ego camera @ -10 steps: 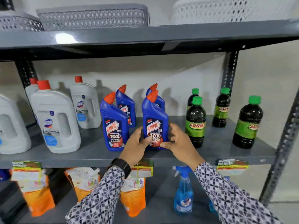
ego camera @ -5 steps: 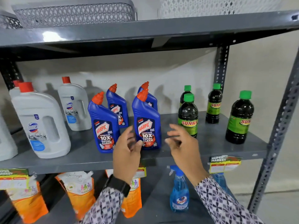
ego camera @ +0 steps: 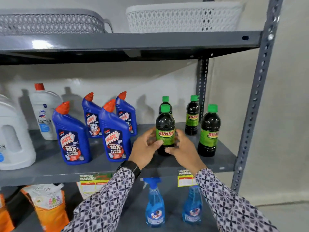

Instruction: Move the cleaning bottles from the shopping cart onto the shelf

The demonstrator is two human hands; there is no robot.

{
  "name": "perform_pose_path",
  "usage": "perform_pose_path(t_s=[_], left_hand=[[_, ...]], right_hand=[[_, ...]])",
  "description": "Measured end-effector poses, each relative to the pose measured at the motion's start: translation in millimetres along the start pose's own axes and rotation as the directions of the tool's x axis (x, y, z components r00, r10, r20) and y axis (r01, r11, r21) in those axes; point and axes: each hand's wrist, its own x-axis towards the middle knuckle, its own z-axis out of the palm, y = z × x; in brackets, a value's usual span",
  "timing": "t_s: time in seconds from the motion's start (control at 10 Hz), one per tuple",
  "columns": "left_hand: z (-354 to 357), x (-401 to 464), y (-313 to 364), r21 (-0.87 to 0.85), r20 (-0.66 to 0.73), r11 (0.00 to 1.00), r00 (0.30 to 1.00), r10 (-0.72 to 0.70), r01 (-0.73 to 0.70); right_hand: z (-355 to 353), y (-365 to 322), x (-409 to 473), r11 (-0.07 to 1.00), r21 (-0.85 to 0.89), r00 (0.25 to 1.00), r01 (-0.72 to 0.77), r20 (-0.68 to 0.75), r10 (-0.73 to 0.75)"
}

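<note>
A dark Sunny bottle (ego camera: 165,124) with a green cap and green label stands upright near the front of the grey middle shelf (ego camera: 50,171). My left hand (ego camera: 145,148) wraps its left side and my right hand (ego camera: 182,146) wraps its right side, both low on the bottle. Three more Sunny bottles stand around it: one right behind (ego camera: 165,102), one at the back right (ego camera: 192,114), one at the front right (ego camera: 209,131). Left of my hands stand several blue Harpic bottles (ego camera: 115,133) with orange caps. The shopping cart is out of view.
White jugs (ego camera: 45,111) with red caps stand at the shelf's left. On the lower shelf are blue spray bottles (ego camera: 154,205) and orange refill pouches (ego camera: 50,210). Grey (ego camera: 50,22) and white baskets (ego camera: 184,17) sit on top. A perforated upright (ego camera: 255,97) bounds the right side.
Both hands let go of the front right Harpic bottle and moved right, closing around the front Sunny bottle. The view shifted right.
</note>
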Motion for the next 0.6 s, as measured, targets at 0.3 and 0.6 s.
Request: perform_pose_path(t_s=[0.3,0.6], left_hand=[[15.2,-2.6,-3.8,-0.038,0.080,0.999,0.997,-0.020,0.023],[16.4,-15.8,5.5,-0.054,0.071,0.998,0.997,-0.025,0.029]], right_hand=[[-34.0,11.2,-19.4,0.999,0.001,0.999,0.038,0.023,-0.038],[-28.8,-0.8,-34.5,0.999,-0.004,0.999,0.036,-0.016,-0.036]])
